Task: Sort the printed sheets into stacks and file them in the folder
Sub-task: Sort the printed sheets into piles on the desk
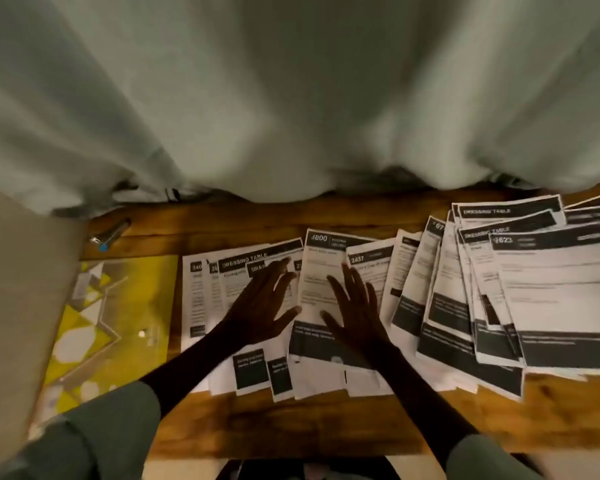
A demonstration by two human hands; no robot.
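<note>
Head view: a brown wooden worktop (291, 424) runs across the lower half of the frame, and white printed sheets with black header and footer bands (409, 282) lie fanned over it from the centre to the right edge. The thickest overlapping pile (551, 292) sits at the right, its top sheets headed "DRESSING TABLE" and with a four-digit number (the smaller print is too blurred to read).

The left hand (257, 310) lies flat with fingers spread on the sheets left of centre. The right hand (355, 320) lies just beside it, fingers also straight and splayed, pressing on a sheet headed "4800" (314, 271). Neither hand grips anything. Grey-green sleeves (111, 420) cover both forearms at the bottom corners.

A yellow translucent plastic folder with a white and grey geometric pattern (118, 306) lies on the worktop at the lower left, just beside the leftmost sheets. Above it, near the worktop's far edge, rests a small silvery stick-shaped object with a blue end (110, 233). A pale grey-green cloth (291, 98) hangs in folds across the upper half.
</note>
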